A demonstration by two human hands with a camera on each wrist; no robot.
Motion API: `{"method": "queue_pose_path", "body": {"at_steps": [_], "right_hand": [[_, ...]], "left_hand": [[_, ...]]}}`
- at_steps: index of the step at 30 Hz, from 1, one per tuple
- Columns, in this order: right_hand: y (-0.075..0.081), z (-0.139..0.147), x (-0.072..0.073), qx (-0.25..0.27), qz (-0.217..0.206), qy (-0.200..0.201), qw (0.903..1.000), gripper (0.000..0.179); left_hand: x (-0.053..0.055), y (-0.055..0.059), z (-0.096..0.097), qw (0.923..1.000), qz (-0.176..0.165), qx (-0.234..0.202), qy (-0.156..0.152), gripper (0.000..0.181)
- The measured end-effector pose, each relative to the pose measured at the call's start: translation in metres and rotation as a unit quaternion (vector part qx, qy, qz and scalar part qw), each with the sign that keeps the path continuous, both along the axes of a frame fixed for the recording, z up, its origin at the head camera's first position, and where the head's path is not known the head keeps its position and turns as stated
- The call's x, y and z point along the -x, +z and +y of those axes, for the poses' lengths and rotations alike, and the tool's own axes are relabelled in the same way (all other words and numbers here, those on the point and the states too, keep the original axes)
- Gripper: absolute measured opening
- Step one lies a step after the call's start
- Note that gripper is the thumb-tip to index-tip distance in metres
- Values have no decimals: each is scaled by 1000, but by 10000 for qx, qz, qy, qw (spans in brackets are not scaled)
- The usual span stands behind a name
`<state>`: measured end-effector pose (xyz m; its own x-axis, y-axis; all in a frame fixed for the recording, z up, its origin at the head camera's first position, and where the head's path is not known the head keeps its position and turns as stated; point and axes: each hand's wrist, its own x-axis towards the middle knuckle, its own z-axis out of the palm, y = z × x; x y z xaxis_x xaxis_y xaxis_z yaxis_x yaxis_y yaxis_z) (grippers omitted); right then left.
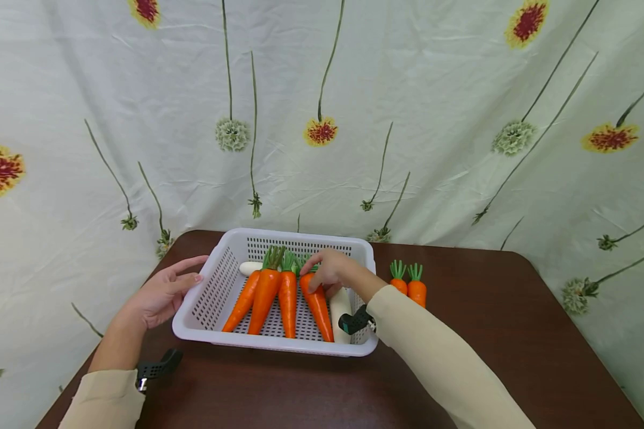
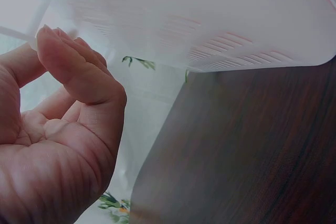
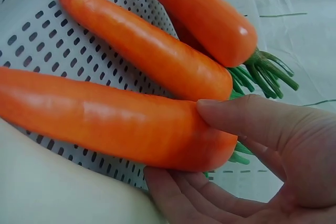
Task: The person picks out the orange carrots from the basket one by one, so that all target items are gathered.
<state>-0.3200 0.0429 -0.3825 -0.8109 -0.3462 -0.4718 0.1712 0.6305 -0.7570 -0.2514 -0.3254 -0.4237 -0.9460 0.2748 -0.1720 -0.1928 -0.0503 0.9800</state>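
Note:
My right hand (image 1: 337, 269) reaches into a white perforated plastic basket (image 1: 247, 339) and pinches an orange carrot (image 1: 318, 307) near its leafy top. In the right wrist view, the thumb lies along one side of that carrot and the fingers along the other. My left hand (image 1: 163, 292) grips the basket's left rim, with the left wrist view showing its fingers bent at the edge. Several other carrots (image 1: 265, 292) with green tops lie side by side in the basket. A long white radish (image 1: 340, 316) rests at its right end.
Another white piece (image 1: 250, 268) shows behind the carrots at the back left of the basket. Two more carrots (image 1: 417, 292) lie on the dark brown table (image 1: 488, 310), right of the basket, partly hidden by my right sleeve. A flower-printed cloth (image 1: 434, 149) hangs behind the table.

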Motion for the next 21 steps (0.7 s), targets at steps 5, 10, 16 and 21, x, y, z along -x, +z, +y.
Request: {"method": "queue_pose_path", "body": {"at_steps": [5, 10, 16, 21], "right_hand": [[1, 8, 1, 278, -111, 89, 9995, 45], [6, 14, -1, 673, -320, 202, 9970, 49], [9, 18, -3, 1082, -496, 152, 9928, 48], [9, 19, -3, 1247, -516, -2, 9908, 49]], "left_hand": [[1, -1, -1, 10000, 5, 31, -2, 57], [1, -2, -1, 10000, 14, 52, -11, 57], [1, -2, -1, 10000, 33, 62, -13, 56], [2, -2, -1, 10000, 31, 42, -4, 55]]}}
